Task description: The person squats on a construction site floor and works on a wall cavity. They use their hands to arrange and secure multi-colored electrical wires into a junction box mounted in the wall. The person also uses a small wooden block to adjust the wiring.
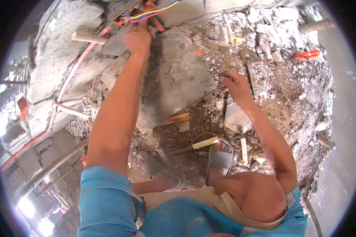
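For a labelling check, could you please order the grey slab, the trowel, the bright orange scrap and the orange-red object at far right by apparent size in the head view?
1. Grey slab, by far
2. Trowel
3. Orange-red object
4. Bright orange scrap

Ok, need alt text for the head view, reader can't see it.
A person's left hand reaches to coloured wires, fingertips hidden; the right hand is curled near a grey slab's corner. Rubble surrounds a trowel near sandalled feet.
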Motion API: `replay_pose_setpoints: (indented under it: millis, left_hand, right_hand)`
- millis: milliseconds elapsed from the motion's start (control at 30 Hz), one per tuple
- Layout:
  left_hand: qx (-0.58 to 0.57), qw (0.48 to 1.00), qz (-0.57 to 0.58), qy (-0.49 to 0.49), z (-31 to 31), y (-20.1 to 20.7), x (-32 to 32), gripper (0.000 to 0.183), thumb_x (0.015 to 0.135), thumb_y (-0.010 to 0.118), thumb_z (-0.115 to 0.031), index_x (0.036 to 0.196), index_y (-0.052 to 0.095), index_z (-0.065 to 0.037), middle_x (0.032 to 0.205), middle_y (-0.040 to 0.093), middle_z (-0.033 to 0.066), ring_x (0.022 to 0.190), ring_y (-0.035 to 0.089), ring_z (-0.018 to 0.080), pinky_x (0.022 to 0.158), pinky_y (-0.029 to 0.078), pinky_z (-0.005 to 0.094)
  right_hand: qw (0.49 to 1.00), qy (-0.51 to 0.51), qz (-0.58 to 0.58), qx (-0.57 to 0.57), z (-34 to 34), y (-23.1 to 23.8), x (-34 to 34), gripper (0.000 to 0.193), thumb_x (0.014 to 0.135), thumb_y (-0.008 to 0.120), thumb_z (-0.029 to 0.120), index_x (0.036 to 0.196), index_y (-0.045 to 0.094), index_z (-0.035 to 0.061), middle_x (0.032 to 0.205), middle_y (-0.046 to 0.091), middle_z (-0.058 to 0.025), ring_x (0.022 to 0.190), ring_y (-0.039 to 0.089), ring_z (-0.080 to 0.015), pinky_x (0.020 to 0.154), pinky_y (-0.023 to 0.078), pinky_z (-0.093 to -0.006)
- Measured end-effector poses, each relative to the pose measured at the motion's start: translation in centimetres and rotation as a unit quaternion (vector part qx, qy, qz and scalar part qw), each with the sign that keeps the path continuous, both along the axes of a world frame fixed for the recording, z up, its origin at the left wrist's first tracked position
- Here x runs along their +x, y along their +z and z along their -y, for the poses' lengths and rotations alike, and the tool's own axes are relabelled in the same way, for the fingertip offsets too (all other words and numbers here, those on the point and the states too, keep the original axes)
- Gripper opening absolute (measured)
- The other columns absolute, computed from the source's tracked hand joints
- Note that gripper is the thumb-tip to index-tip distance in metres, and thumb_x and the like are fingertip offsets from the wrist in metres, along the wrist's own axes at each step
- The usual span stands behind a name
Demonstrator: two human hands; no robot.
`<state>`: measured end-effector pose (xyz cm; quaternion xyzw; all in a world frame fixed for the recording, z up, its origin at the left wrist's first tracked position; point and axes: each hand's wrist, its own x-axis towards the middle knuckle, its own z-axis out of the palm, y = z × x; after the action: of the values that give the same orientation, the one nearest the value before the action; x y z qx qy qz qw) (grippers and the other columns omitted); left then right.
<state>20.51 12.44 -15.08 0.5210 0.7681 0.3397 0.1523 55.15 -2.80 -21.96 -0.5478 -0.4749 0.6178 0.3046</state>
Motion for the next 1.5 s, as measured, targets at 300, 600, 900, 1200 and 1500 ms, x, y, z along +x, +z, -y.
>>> replay_pose_setpoints:
  millis: [300,600,900,1200,1500]
  left_hand:
    - [-0.081,0.959,0.272,0.003,0.6,1.4,0.0,0.060,0.111,0.049,-0.058,0.105,0.075,-0.005,0.083,0.078,0.0083,0.071,0.076,0.0198,0.066,0.061,0.0368]
    - [-0.096,0.937,0.336,-0.023,0.8,1.5,-1.0,0.062,0.110,0.051,-0.060,0.094,0.077,-0.006,0.082,0.079,0.0052,0.068,0.074,0.0143,0.061,0.054,0.0320]
    - [-0.093,0.935,0.342,-0.009,1.1,1.4,-1.1,0.063,0.109,0.052,-0.061,0.096,0.076,-0.005,0.084,0.078,0.0041,0.069,0.073,0.0137,0.066,0.056,0.0341]
    - [-0.072,0.932,0.330,-0.130,2.7,-0.3,-0.7,0.048,0.108,0.062,-0.047,0.117,0.077,-0.002,0.100,0.079,0.0047,0.087,0.074,0.0148,0.078,0.060,0.0332]
    - [-0.156,0.939,0.240,-0.190,4.3,-0.8,-0.8,0.034,0.105,0.069,-0.039,0.111,0.073,-0.006,0.088,0.071,-0.0002,0.071,0.060,0.0125,0.062,0.049,0.0293]
  right_hand:
    - [0.967,0.092,0.160,0.176,-7.2,1.8,-2.8,0.017,0.101,0.071,0.017,0.109,0.074,0.0019,0.084,0.069,-0.0085,0.075,0.064,-0.0180,0.069,0.051,-0.0344]
    - [0.967,0.125,0.123,0.183,-14.5,5.8,-13.2,0.018,0.096,0.074,0.014,0.106,0.077,-0.0005,0.078,0.068,-0.0051,0.069,0.060,-0.0125,0.067,0.050,-0.0310]
    - [0.929,0.200,0.136,0.281,-20.3,5.3,-16.9,0.013,0.094,0.075,0.011,0.102,0.079,0.0007,0.083,0.070,-0.0037,0.071,0.061,-0.0115,0.064,0.048,-0.0311]
    - [0.965,0.218,0.020,0.142,-21.3,7.0,-18.5,0.015,0.095,0.074,0.012,0.105,0.078,0.0014,0.084,0.071,-0.0030,0.072,0.062,-0.0108,0.064,0.048,-0.0302]
    - [0.964,0.183,0.109,0.161,-18.4,6.6,-16.3,0.023,0.094,0.074,0.013,0.112,0.077,-0.0002,0.081,0.071,-0.0046,0.070,0.062,-0.0118,0.063,0.048,-0.0308]
